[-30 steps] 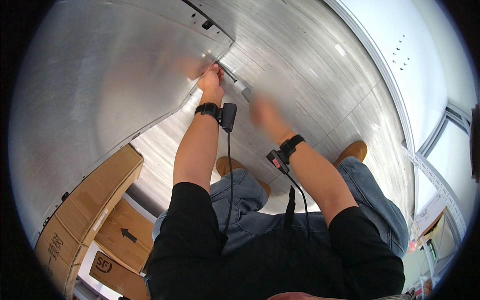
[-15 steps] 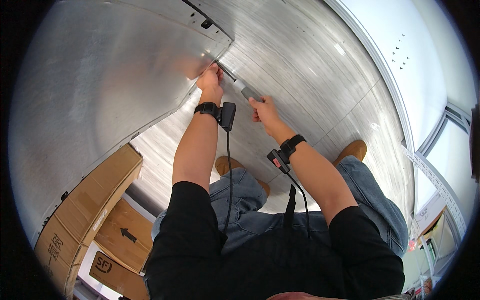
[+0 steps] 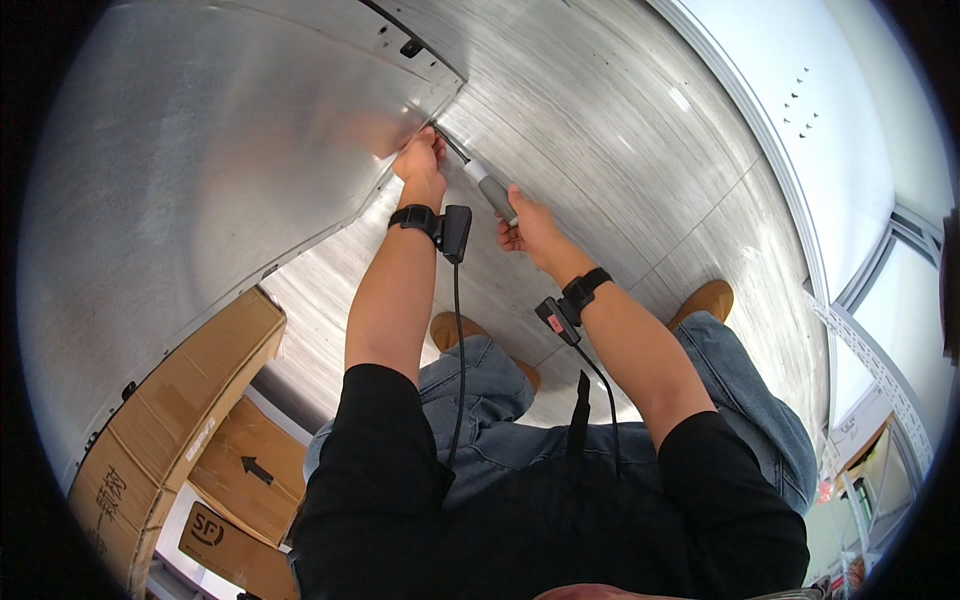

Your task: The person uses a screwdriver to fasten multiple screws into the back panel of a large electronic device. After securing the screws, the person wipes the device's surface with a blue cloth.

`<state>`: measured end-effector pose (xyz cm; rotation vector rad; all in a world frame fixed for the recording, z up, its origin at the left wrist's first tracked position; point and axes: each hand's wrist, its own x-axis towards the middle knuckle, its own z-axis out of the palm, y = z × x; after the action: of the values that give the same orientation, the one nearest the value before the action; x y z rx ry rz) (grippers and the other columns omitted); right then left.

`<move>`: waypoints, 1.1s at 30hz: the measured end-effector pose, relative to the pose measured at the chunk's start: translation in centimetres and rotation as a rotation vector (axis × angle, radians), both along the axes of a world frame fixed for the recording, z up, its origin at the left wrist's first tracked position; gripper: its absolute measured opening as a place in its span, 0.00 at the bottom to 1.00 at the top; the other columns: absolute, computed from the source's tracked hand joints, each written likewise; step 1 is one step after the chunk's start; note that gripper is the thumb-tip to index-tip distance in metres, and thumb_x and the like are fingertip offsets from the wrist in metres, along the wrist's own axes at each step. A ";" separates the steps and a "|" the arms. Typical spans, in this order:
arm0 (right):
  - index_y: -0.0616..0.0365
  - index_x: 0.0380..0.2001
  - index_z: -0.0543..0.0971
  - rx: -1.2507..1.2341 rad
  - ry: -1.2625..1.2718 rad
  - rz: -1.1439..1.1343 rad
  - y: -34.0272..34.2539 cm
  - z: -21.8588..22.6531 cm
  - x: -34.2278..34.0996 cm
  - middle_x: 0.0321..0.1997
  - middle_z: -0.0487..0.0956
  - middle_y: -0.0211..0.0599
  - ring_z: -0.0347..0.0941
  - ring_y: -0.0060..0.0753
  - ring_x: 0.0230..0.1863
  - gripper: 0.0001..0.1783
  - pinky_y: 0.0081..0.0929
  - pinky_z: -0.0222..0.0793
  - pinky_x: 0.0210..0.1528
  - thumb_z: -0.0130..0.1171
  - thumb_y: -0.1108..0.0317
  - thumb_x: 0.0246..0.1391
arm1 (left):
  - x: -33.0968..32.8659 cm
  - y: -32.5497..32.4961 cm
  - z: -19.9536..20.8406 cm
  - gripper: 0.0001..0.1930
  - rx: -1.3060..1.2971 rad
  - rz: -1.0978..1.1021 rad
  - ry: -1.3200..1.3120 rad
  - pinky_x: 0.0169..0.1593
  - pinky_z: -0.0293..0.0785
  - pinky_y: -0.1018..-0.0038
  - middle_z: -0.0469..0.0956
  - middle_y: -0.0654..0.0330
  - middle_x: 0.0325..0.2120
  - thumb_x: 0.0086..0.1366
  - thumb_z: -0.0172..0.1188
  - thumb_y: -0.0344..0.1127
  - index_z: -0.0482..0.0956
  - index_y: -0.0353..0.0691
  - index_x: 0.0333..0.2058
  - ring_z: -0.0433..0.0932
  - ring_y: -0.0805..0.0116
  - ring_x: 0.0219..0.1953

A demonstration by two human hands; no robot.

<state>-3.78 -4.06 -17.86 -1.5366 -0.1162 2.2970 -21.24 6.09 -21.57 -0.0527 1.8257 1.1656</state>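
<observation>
A screwdriver (image 3: 490, 191) with a grey and white handle and a long dark shaft slants from the edge of a large metal panel (image 3: 230, 150) down to the right. My right hand (image 3: 535, 232) is closed on the rear end of its handle, thumb along the top. At the panel's edge my left hand (image 3: 422, 160) is closed, its fingertips bunched beside the shaft's tip. Whatever those fingers pinch is hidden, and so is the very end of the tip. Both wrists wear black straps with small cabled boxes.
Cardboard boxes (image 3: 190, 400) stand at the lower left against the panel. Several small dark screws (image 3: 797, 104) lie on a white surface at the right. A white perforated metal strip (image 3: 870, 360) runs along the right side. My shoes stand on the grey plank floor (image 3: 600, 130).
My right hand has shifted its hold toward the handle's rear end, and that end has swung a little toward me. The left hand stays in place at the panel edge.
</observation>
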 end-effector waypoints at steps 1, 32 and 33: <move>0.63 0.44 0.69 0.071 -0.101 0.028 -0.1 -0.1 -0.3 0.23 0.70 0.33 0.66 0.26 0.20 0.28 0.26 0.68 0.27 0.51 0.46 0.58 | 0.1 0.0 0.1 0.02 -0.002 -0.015 0.002 0.24 0.72 0.79 0.78 0.61 0.23 0.59 0.59 0.27 0.79 0.37 0.30 0.76 0.72 0.22; 0.52 0.45 0.70 0.418 -0.104 -0.671 -2.8 4.1 20.6 0.24 0.73 0.32 0.66 0.23 0.22 0.16 0.24 0.63 0.27 0.49 0.55 0.61 | 27.9 4.6 8.5 0.12 0.400 -1.109 -0.109 0.32 0.70 0.78 0.75 0.65 0.32 0.67 0.53 0.37 0.74 0.38 0.44 0.74 0.75 0.30; 0.53 0.44 0.71 0.447 -0.104 -0.747 -3.3 4.0 21.5 0.23 0.72 0.32 0.65 0.22 0.21 0.14 0.23 0.63 0.26 0.49 0.56 0.61 | 30.0 4.6 9.0 0.11 0.487 -1.150 -0.035 0.32 0.70 0.77 0.76 0.64 0.30 0.64 0.56 0.35 0.75 0.37 0.43 0.75 0.75 0.29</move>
<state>17.73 -7.32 -13.82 -1.1913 -0.0610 1.4837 8.78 10.69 -12.53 1.0945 1.1335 0.6872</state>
